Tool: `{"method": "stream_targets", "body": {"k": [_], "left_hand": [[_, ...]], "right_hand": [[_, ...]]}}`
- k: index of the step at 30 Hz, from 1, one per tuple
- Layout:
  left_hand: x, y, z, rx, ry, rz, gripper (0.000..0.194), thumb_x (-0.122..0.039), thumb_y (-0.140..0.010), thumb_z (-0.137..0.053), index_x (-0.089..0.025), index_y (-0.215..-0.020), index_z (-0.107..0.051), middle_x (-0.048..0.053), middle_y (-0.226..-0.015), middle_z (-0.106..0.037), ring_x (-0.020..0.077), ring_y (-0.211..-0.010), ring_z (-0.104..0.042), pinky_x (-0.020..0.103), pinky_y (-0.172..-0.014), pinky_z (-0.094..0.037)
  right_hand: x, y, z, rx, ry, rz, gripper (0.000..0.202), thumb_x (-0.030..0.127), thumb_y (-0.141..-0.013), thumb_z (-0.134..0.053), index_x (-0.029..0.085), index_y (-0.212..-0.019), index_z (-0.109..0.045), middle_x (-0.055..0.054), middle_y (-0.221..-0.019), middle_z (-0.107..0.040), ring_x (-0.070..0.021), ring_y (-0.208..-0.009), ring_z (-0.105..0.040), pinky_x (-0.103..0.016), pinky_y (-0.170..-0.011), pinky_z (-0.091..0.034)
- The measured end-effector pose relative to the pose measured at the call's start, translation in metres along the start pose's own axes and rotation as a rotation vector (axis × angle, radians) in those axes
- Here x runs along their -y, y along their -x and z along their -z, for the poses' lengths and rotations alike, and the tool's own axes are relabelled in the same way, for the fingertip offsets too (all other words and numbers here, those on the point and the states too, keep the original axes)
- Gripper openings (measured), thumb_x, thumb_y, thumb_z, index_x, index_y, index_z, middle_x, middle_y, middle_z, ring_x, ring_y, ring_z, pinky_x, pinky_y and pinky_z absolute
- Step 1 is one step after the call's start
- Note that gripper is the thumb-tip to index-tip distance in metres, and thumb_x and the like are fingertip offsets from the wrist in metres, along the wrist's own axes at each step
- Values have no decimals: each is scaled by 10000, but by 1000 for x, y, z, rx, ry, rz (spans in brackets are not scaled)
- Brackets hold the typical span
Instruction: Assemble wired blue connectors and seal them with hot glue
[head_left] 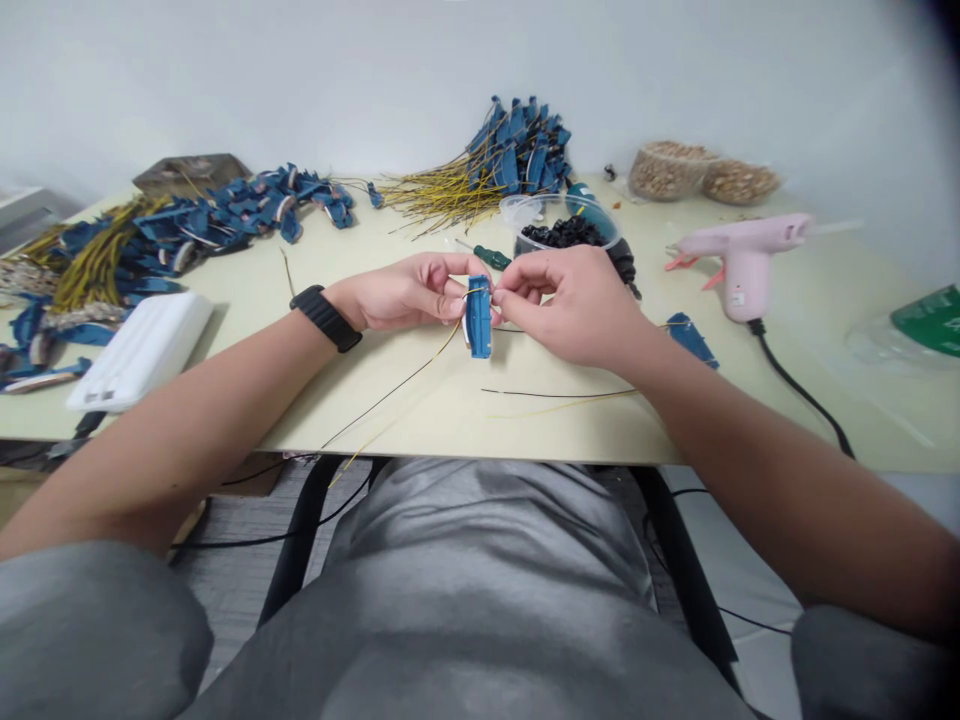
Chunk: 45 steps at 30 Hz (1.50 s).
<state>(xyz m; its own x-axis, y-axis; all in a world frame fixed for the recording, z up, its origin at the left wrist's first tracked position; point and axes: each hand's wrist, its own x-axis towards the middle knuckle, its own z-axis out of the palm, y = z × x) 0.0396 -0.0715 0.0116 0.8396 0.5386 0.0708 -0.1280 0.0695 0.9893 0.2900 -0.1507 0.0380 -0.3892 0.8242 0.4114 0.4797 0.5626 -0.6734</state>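
Observation:
Between my hands, just above the tabletop, a small blue plastic housing (479, 318) stands upright with a pale, rounded edge on its left. My left hand (424, 290) pinches it from the left between thumb and fingers. A black and a yellow wire (405, 378) trail from it down past the table's front edge. At the housing's right edge my right hand (562, 300) has its thumb and forefinger closed together; whatever they hold is too small to make out. Below that hand another black wire (555, 393) lies on the table.
Behind my hands are a clear tub (529, 240) of small black parts and a green-handled screwdriver (491, 257). Blue housings with yellow wires (517, 150) are heaped at the back and left. A pink glue gun (742, 250) and another blue housing (691, 340) lie right; a white box (142, 350) left.

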Motion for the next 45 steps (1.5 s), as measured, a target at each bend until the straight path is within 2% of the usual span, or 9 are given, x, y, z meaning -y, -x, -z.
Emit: {"method": "stream_targets", "body": {"k": [6, 16, 22, 26, 31, 34, 39, 42, 45], "left_hand": [[-1, 1, 0, -68, -8, 32, 553, -390, -756, -1177, -159, -1113, -822, 72, -887, -893, 230, -891, -888, 317, -923, -691], [0, 0, 0, -28, 1, 7, 511, -417, -779, -1163, -185, -1085, -826, 57, -866, -887, 240, -944, -904, 340, -962, -708], [1, 2, 5, -57, -23, 34, 557, -411, -766, -1163, -189, -1139, -815, 89, -955, -905, 313, -1064, -912, 460, -1096, -689], [1, 2, 8, -43, -39, 44, 564, -403, -766, -1163, -187, -1152, -814, 99, -977, -906, 304, -1030, -912, 449, -1076, -685], [1, 2, 8, -43, -37, 45, 589, -432, -745, -1169, -209, -1158, -814, 72, -926, -891, 322, -1037, -917, 468, -1049, -695], [2, 3, 9, -66, -25, 33, 614, -463, -731, -1172, -200, -1152, -810, 43, -821, -849, 333, -1001, -916, 478, -1048, -701], [0, 5, 11, -85, -22, 36, 593, -423, -746, -1171, -199, -1160, -811, 56, -907, -884, 288, -935, -911, 431, -1039, -707], [-2, 5, 9, -92, -29, 33, 586, -391, -732, -1180, -205, -1151, -814, 70, -963, -900, 320, -1019, -924, 454, -1059, -713], [-9, 5, 7, -74, -72, 38, 604, -360, -718, -1185, -193, -1182, -836, 63, -929, -888, 348, -1068, -927, 468, -1097, -710]], "right_hand": [[5, 2, -1, -11, 63, -81, 272, 333, -957, -914, 258, -777, -724, -48, -832, -783, -236, -788, -682, -412, -752, -553], [-4, -2, 0, -51, 22, -40, 90, 184, -944, -805, 239, -874, -818, -38, -855, -814, -218, -788, -697, -393, -773, -539], [-7, -3, -1, -44, 20, -62, 48, 199, -935, -841, 240, -910, -845, -34, -880, -822, -222, -823, -714, -377, -787, -542], [-8, -3, -1, -55, 41, -35, 82, 216, -969, -832, 234, -890, -824, -25, -834, -787, -207, -792, -678, -369, -766, -504], [-4, -3, 2, -85, 25, -51, 211, 329, -1062, -806, 231, -878, -774, -42, -835, -752, -220, -810, -673, -379, -769, -504], [-1, -1, 5, -104, 31, -39, 202, 431, -1024, -893, 253, -1036, -798, -75, -1044, -796, -259, -967, -717, -386, -824, -573], [-6, 4, 5, 7, 44, 115, 811, 478, -858, -1040, 362, -1579, -688, -129, -1650, -645, -364, -1369, -663, -430, -905, -666], [-11, 6, 3, 109, 96, 218, 1046, 438, -774, -1089, 399, -1695, -595, -140, -1735, -555, -435, -1526, -579, -545, -1063, -668], [-10, 7, 1, 146, 124, 260, 1060, 343, -755, -1084, 392, -1691, -589, -152, -1720, -555, -462, -1585, -538, -620, -1196, -611]]}}
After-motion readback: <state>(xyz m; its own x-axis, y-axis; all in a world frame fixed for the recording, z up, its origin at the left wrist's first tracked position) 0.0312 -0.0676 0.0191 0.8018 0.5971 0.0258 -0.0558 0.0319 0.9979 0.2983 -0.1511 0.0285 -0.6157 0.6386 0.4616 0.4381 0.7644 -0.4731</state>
